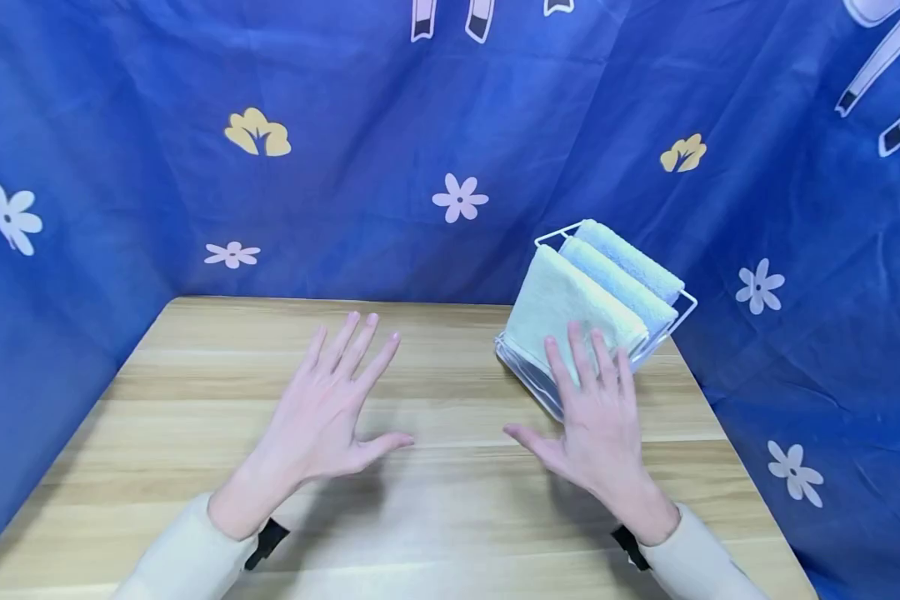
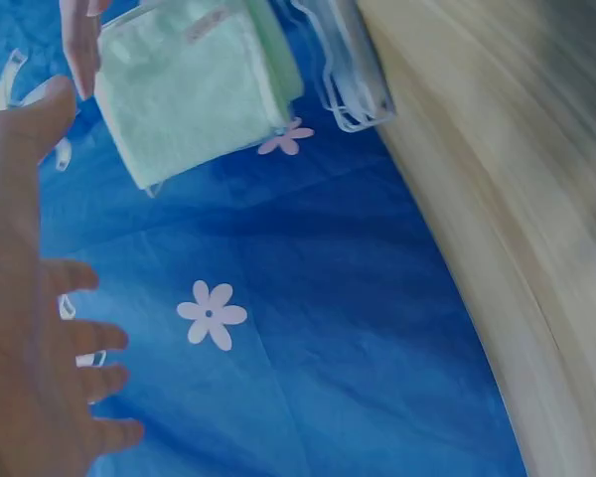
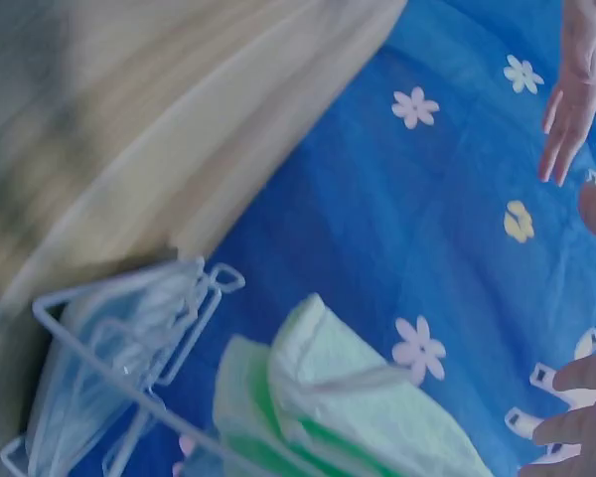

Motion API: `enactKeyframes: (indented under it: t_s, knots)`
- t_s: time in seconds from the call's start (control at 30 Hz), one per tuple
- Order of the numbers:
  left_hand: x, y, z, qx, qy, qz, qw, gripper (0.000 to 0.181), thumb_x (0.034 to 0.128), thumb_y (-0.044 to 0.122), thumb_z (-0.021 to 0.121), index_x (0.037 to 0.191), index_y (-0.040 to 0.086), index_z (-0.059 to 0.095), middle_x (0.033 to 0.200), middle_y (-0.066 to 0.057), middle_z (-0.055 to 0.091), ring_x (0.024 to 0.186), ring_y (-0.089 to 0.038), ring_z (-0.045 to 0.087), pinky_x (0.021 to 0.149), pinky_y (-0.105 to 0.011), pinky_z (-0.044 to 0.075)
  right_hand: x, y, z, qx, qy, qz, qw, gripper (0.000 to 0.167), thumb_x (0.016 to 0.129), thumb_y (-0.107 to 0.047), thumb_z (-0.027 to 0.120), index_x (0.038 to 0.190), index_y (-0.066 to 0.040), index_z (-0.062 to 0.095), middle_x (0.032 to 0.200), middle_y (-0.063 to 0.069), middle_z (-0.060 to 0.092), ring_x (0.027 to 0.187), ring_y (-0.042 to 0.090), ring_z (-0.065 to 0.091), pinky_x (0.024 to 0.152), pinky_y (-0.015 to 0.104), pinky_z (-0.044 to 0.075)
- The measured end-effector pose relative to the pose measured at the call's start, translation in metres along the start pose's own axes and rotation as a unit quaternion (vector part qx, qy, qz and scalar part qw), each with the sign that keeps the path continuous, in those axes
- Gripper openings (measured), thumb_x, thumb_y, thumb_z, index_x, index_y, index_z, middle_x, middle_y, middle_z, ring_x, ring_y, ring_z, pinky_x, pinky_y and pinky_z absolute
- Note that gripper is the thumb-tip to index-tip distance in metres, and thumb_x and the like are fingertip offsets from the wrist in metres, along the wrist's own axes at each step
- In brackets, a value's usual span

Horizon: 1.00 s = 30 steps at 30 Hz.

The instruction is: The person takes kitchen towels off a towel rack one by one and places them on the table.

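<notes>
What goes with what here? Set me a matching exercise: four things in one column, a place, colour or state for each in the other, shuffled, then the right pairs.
Things:
1. Front towel
2. Left hand
3. Wire rack
4. Backdrop cloth

Matches:
A. Fingers spread, holding nothing
B. Deep blue, patterned
C. Pale green
D. White, right of centre in the head view

Right pairs: 1-C, 2-A, 3-D, 4-B
</notes>
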State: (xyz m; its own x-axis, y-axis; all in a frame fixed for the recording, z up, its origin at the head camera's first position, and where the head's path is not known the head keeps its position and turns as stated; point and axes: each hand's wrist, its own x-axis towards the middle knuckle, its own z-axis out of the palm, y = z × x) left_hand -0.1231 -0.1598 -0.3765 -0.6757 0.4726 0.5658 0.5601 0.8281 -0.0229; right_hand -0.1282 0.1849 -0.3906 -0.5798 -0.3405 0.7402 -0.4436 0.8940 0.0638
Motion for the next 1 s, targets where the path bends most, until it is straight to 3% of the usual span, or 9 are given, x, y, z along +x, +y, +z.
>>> enactKeyframes:
  t_s: [0.2, 0.3, 0.43, 0.6, 0.73, 0.87, 1.0]
  knots:
    - [0.023, 0.009, 0.001, -0.026, -0.006, 0.036, 0.9990, 0.107, 0.0935, 0.091, 0.018, 0.162, 0.012, 0.041, 0.169, -0.023, 0.036, 0.159, -0.045, 0.031, 0.127, -0.066, 0.026, 0.002, 0.014, -0.017, 0.025, 0.078, 0.028, 0.9963, 0.100, 0.090, -0.088, 0.045, 0.151, -0.009, 0.057, 0.160, 0.021, 0.051, 0.148, 0.048, 0.047, 0.124, 0.065, 0.033]
    - [0.035, 0.014, 0.004, -0.042, 0.008, 0.059, 0.9973, 0.103, 0.0956, 0.088, 0.023, 0.161, 0.011, 0.042, 0.168, -0.022, 0.039, 0.159, -0.044, 0.032, 0.127, -0.064, 0.028, 0.002, 0.023, -0.023, 0.040, 0.109, 0.039, 0.9924, 0.097, 0.090, -0.085, 0.051, 0.148, -0.008, 0.059, 0.158, 0.021, 0.053, 0.144, 0.048, 0.050, 0.123, 0.062, 0.035]
    - [0.053, 0.021, 0.009, -0.057, 0.028, 0.090, 0.9940, 0.095, 0.0955, 0.082, 0.045, 0.159, 0.011, 0.046, 0.166, -0.020, 0.044, 0.158, -0.042, 0.037, 0.127, -0.061, 0.032, 0.000, 0.036, -0.027, 0.065, 0.141, 0.064, 0.9858, 0.094, 0.090, -0.082, 0.055, 0.146, -0.007, 0.061, 0.155, 0.022, 0.057, 0.139, 0.048, 0.055, 0.112, 0.065, 0.042]
    - [0.079, 0.032, 0.016, -0.066, 0.036, 0.111, 0.9910, 0.094, 0.0850, 0.069, 0.073, 0.155, 0.010, 0.051, 0.162, -0.016, 0.051, 0.155, -0.038, 0.043, 0.128, -0.055, 0.033, -0.003, 0.052, -0.027, 0.109, 0.158, 0.107, 0.9756, 0.092, 0.090, -0.079, 0.060, 0.144, -0.005, 0.062, 0.152, 0.022, 0.059, 0.130, 0.050, 0.059, 0.102, 0.067, 0.045]
    - [0.100, 0.040, 0.020, -0.047, 0.040, 0.125, 0.9902, 0.091, 0.0851, 0.066, 0.075, 0.154, 0.011, 0.053, 0.157, -0.015, 0.056, 0.151, -0.036, 0.048, 0.128, -0.053, 0.035, -0.005, 0.063, -0.024, 0.145, 0.159, 0.135, 0.9672, 0.088, 0.091, -0.075, 0.064, 0.142, -0.003, 0.063, 0.151, 0.022, 0.060, 0.128, 0.050, 0.059, 0.111, 0.046, 0.047]
    - [0.120, 0.048, 0.025, -0.042, 0.036, 0.139, 0.9888, 0.086, 0.0887, 0.066, 0.073, 0.154, 0.012, 0.054, 0.153, -0.014, 0.060, 0.149, -0.034, 0.052, 0.127, -0.051, 0.036, -0.008, 0.072, -0.020, 0.185, 0.176, 0.153, 0.9546, 0.080, 0.092, -0.065, 0.070, 0.139, -0.001, 0.065, 0.146, 0.023, 0.063, 0.130, 0.047, 0.060, 0.114, 0.018, 0.039]
    - [0.139, 0.056, 0.030, -0.048, 0.035, 0.155, 0.9861, 0.079, 0.0927, 0.063, 0.069, 0.152, 0.014, 0.056, 0.149, -0.012, 0.064, 0.146, -0.033, 0.054, 0.127, -0.049, 0.037, -0.008, 0.079, -0.017, 0.224, 0.202, 0.173, 0.9376, 0.063, 0.089, -0.041, 0.079, 0.136, 0.000, 0.067, 0.140, 0.024, 0.067, 0.130, 0.024, 0.064, 0.107, 0.015, 0.044]
